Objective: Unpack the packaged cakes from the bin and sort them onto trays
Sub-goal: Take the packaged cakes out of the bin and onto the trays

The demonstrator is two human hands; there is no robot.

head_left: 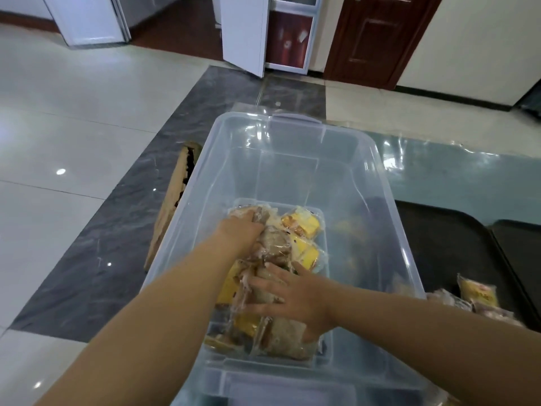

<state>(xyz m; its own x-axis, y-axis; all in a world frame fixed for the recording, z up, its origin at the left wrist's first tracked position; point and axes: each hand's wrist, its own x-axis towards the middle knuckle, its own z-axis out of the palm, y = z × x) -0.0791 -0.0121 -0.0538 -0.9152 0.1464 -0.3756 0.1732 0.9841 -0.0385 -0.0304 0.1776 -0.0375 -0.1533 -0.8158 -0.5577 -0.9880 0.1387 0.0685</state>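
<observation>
Inside bin (377,183), near end: cakes (281,250) heaped. Left hand (244,234) curled onto brown packet; right hand (288,294) splayed flat on heap. Slippery wrappers; packets likely to slide out before reaching trays (445,247).

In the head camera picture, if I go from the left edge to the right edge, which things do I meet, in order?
Cardboard piece → clear plastic bin holding the packaged cakes, both hands in it → black tray → wrapped cakes on that tray → second black tray.
</observation>
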